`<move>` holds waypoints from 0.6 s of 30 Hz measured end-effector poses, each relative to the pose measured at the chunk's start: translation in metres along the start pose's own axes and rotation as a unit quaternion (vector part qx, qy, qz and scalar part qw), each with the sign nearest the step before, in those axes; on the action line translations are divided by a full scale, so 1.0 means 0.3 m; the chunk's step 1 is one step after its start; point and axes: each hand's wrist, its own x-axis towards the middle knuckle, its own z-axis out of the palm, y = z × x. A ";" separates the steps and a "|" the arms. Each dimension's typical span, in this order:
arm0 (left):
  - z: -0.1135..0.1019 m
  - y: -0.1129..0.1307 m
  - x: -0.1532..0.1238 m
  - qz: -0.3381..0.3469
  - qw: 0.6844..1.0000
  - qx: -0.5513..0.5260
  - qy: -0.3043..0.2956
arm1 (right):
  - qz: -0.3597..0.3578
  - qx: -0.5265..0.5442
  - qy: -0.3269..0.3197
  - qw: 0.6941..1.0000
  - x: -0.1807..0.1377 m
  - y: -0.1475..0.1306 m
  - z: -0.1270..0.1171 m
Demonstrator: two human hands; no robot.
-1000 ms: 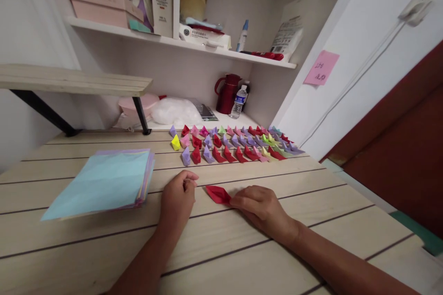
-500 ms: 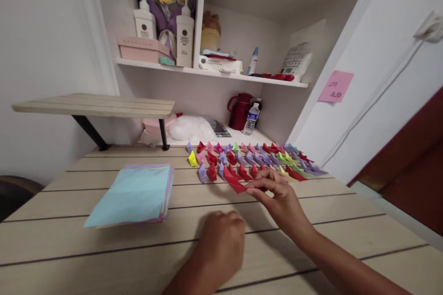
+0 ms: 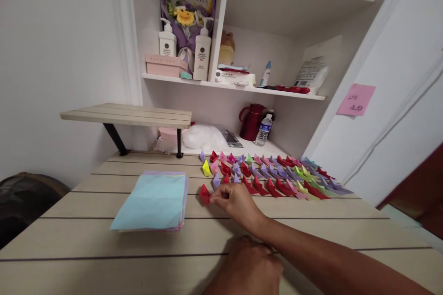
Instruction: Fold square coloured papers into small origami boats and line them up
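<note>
My right hand [image 3: 235, 203] pinches the right end of a red paper boat [image 3: 204, 193], which is at the front left of the rows of boats. Several small folded boats in red, purple, pink, green and yellow stand in three rows on the slatted table [image 3: 145, 251], among them a yellow boat [image 3: 206, 168]. My left hand [image 3: 251, 260] rests near the table's front, under my right forearm, its fingers curled in with nothing visible in them. Left of the boats lies a stack of square paper [image 3: 152, 200], light blue on top.
A raised wooden shelf [image 3: 128, 114] on black legs stands at the back left. Behind the boats are a dark red jug [image 3: 251, 122], a water bottle [image 3: 264, 130] and a white plastic bag [image 3: 204, 137]. A white shelf unit [image 3: 270, 91] rises above them.
My right hand has carried the red boat left, to the front left of the rows. My left hand now appears lower and further right, beneath the right forearm. The view has shifted.
</note>
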 end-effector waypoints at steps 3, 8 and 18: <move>0.003 -0.009 0.014 -0.022 1.000 -0.013 0.010 | 0.007 -0.045 0.002 0.999 0.016 0.002 0.010; -0.003 -0.021 0.012 -0.024 0.997 -0.067 0.037 | 0.013 -0.116 0.004 0.993 0.032 0.015 0.021; 0.013 -0.036 0.003 -0.029 0.986 -0.131 0.101 | 0.005 -0.188 0.006 0.982 0.068 0.047 0.029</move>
